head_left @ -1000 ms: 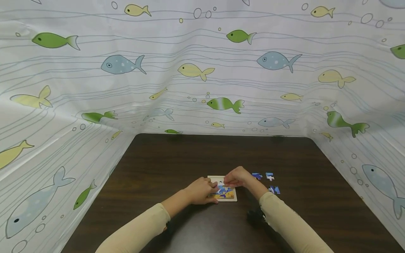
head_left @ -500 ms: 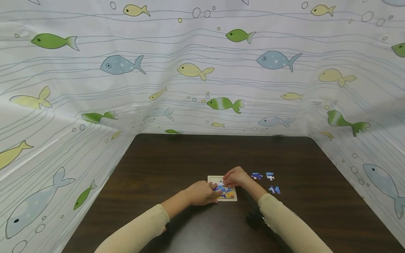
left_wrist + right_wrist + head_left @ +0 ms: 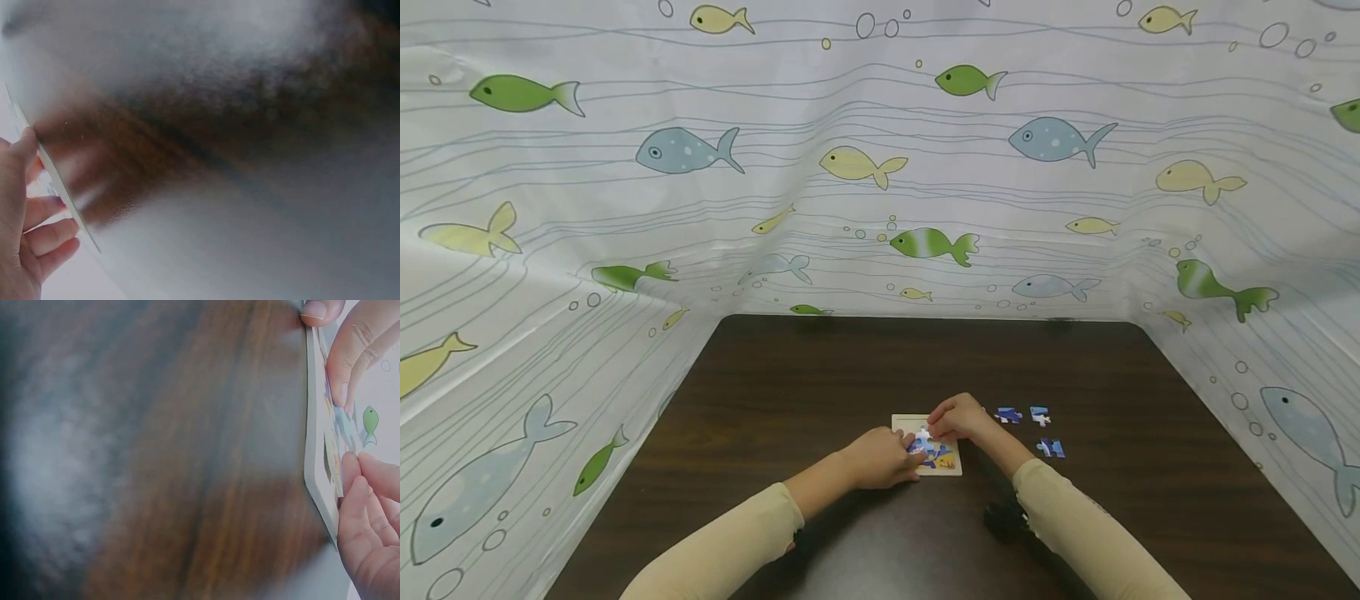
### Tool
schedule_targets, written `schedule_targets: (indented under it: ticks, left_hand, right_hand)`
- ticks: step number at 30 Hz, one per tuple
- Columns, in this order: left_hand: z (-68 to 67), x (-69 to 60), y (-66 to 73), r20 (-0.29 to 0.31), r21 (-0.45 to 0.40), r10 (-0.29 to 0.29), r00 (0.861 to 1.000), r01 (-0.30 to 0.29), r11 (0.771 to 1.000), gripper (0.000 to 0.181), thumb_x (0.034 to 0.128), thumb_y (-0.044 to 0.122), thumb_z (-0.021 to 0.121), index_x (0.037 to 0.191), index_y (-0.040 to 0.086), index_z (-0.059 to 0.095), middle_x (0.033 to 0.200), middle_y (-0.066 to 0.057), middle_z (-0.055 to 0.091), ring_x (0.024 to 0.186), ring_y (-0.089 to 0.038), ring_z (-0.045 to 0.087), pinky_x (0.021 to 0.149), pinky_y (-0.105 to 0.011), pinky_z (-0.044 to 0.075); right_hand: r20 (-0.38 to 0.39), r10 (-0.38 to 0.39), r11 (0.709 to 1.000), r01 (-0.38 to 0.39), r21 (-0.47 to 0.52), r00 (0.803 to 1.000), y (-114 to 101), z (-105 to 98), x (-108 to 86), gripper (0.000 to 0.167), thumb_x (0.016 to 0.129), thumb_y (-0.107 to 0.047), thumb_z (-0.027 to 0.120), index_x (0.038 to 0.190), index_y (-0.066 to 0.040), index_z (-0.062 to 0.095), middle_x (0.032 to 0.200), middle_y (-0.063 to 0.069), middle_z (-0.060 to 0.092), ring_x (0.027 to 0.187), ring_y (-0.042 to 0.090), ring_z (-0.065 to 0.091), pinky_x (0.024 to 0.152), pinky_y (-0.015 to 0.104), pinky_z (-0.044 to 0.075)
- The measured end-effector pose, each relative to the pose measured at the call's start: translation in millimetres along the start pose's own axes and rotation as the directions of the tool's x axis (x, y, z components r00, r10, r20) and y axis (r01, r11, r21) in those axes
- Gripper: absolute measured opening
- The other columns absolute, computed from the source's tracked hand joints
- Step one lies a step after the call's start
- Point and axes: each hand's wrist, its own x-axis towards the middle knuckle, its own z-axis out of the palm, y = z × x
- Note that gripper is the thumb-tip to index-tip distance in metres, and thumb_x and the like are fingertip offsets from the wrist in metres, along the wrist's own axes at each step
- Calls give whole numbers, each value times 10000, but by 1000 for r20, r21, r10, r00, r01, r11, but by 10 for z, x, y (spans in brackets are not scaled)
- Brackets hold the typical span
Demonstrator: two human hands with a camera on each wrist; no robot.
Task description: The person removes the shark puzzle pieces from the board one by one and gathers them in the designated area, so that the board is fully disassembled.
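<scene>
A pale-framed puzzle board (image 3: 904,420) with blue and yellow pieces lies on the table, between the hands. My left hand (image 3: 880,458) is at its left side; in the left wrist view, that hand's thumb (image 3: 25,147) touches the board's edge (image 3: 59,181) and its fingers reach over the face. From the right side comes my right hand (image 3: 957,418), over the board's upper right part. In the right wrist view, the right hand (image 3: 375,519) pinches a light-blue piece (image 3: 345,425) at the board's surface, beside the left fingertips. The fingers partly hide that piece.
Loose puzzle pieces lie right of the board: one (image 3: 1008,415), another (image 3: 1041,416) and some lower down (image 3: 1050,448). A dark object (image 3: 1003,521) is by the right wrist. A fish-patterned sheet (image 3: 865,100) stands around the dark table (image 3: 820,367).
The left hand has drawn slightly left, and its fingers have shifted, uncovering more of the puzzle. My right hand has moved slightly left over the board.
</scene>
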Motion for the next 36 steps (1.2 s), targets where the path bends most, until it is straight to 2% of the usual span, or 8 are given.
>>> schedule_targets:
  ticks: [4, 15, 22, 27, 31, 36]
  left_hand:
    - [-5, 0, 9, 3, 15, -4, 1000, 4, 1000, 348, 985, 481, 465, 1191, 259, 635, 1137, -57, 698, 797, -152, 669, 610, -283, 507]
    - [-11, -6, 32, 30, 18, -14, 999, 13, 1000, 371, 994, 476, 447, 1238, 249, 610, 1190, -80, 683, 957, -225, 704, 689, -312, 550]
    - [-12, -14, 26, 19, 34, -10, 1000, 9, 999, 358, 994, 468, 453, 1225, 246, 613, 1179, -70, 688, 926, -211, 706, 662, -303, 543]
    - [4, -14, 23, -10, 34, -2, 1000, 2, 999, 317, 987, 449, 481, 1183, 240, 618, 1137, -63, 699, 863, -191, 702, 615, -292, 521]
    - [-21, -11, 24, 6, 32, -5, 1000, 4, 999, 315, 992, 444, 473, 1185, 241, 617, 1125, -57, 698, 837, -174, 690, 610, -286, 514]
    - [-47, -4, 32, 19, 35, -4, 1000, 3, 999, 322, 998, 440, 461, 1192, 235, 617, 1115, -58, 696, 837, -172, 689, 617, -285, 516]
  right_hand:
    - [-6, -17, 1000, 17, 18, 1000, 26, -2, 6, 146, 745, 24, 761, 885, 44, 723, 762, 80, 700, 611, 138, 642, 570, 253, 544]
    - [-15, -20, 998, 21, 51, 1000, 59, -8, 21, 142, 733, 40, 770, 867, 45, 725, 774, 80, 702, 639, 134, 646, 586, 259, 549]
    - [-54, -47, 999, 48, 3, 997, 73, 1, 7, 134, 732, -11, 789, 852, 16, 736, 803, 82, 711, 663, 144, 647, 615, 278, 561]
    - [-98, -120, 991, 113, -71, 988, 97, 24, 2, 107, 712, -32, 792, 804, -6, 746, 803, 67, 713, 669, 148, 621, 601, 273, 535]
    - [-132, -159, 984, 147, -101, 978, 100, 55, -6, 80, 700, -23, 787, 769, -20, 748, 810, 57, 715, 682, 156, 599, 597, 265, 506]
    - [-163, -153, 986, 140, -93, 975, 74, 97, -45, 49, 734, -12, 762, 779, -1, 744, 779, 60, 710, 647, 141, 606, 572, 247, 507]
